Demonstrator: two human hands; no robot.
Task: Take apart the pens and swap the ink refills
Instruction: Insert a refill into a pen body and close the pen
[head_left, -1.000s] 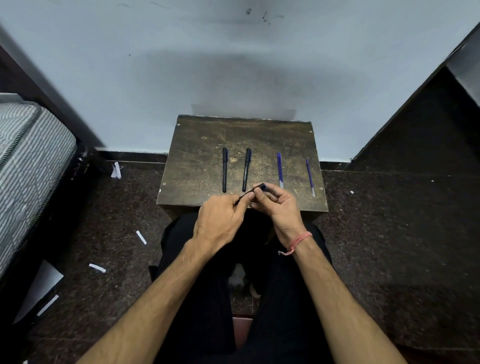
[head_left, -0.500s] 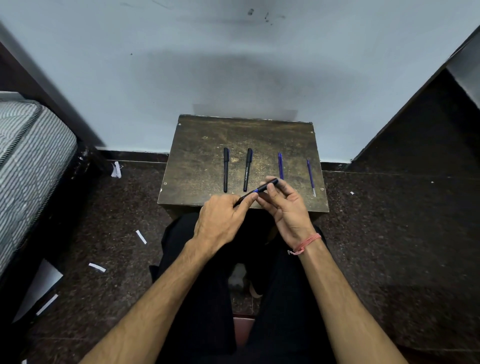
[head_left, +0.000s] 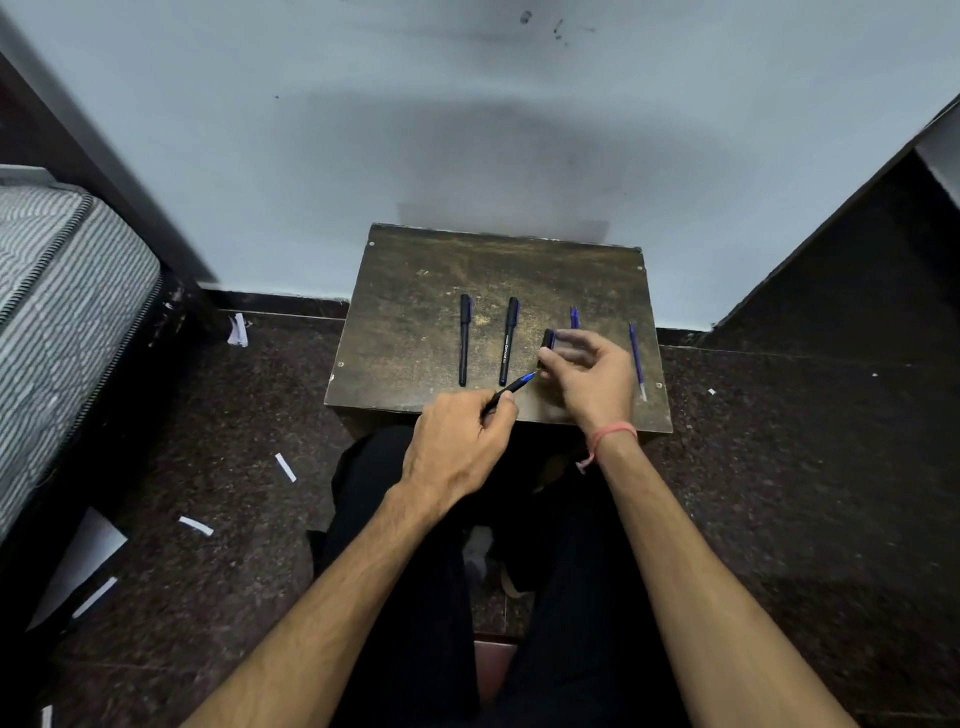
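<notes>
— Hands first: what is held?
— A black pen body with a blue tip is gripped in the curled fingers of the left hand, over the near edge of the small wooden table. A black cap is pinched between thumb and forefinger of the right hand; its other fingers are loosely spread and blurred. Cap and pen tip are held apart.
— How many pens are counted on the table?
— Two capped black pens are laid side by side, left of the hands. Two blue refills are seen on the right: one is mostly hidden behind the right hand, the other lies just beyond it, near the table's right edge.
— And around the table?
— Paper scraps are scattered on the dark floor, about six being visible. A striped mattress is seen at the left, a pale wall behind. A pink thread is worn on the right wrist.
</notes>
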